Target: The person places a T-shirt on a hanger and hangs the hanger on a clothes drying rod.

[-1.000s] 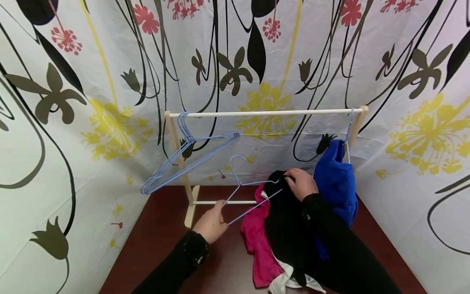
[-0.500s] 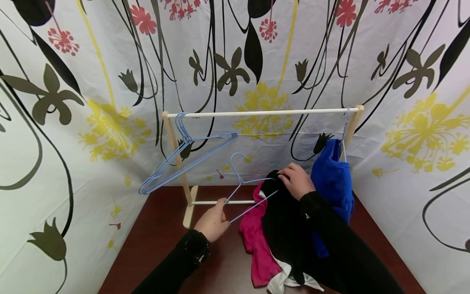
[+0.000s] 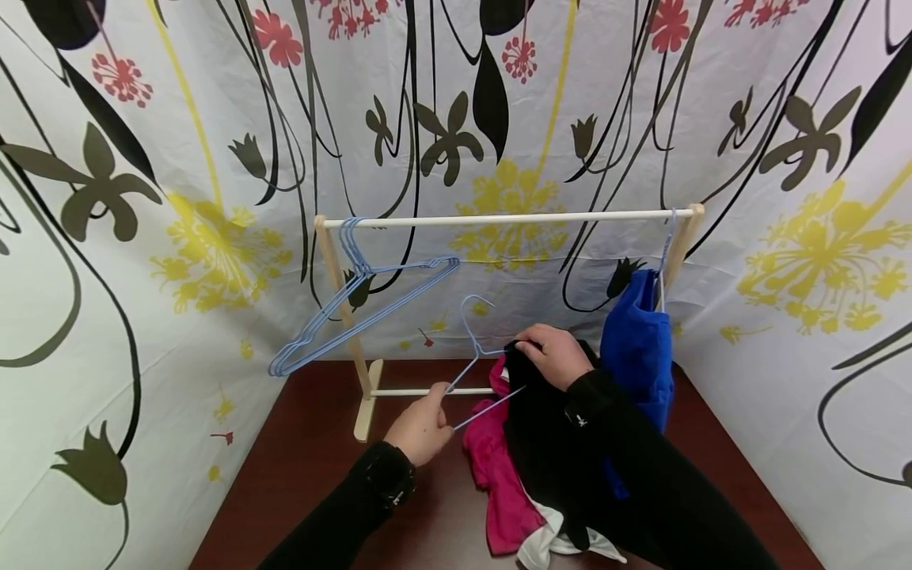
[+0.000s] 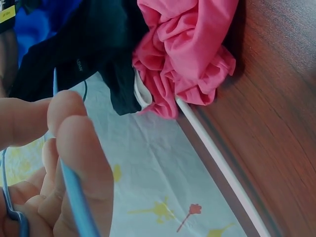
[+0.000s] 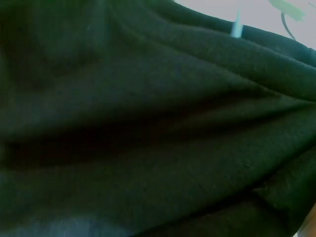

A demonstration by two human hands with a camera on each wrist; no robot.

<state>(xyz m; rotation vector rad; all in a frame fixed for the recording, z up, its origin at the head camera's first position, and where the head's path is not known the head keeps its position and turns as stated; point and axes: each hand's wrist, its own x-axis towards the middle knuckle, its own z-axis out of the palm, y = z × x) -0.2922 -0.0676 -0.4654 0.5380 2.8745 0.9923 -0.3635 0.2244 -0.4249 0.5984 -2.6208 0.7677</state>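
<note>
Spare hangers point(image 3: 356, 305) hang left on the rack point(image 3: 499, 218); clothes pile point(image 3: 527, 467) before it (right side).

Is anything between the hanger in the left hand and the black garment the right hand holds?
Nothing visible: the hanger in the left hand already reaches the black garment, which the right hand pinches at its top edge.

No readable text, label, brand, number or sign is showing in any view. A small pale mark is sitting on the black garment point(image 4: 94, 54) in the left wrist view, above the pink garment's point(image 4: 190, 49) left edge, but it is too small and blurred to read. A yellow tag point(image 4: 7, 13) is peeking in at the top left corner, left of the black garment, and nothing legible is appearing on it.
</note>
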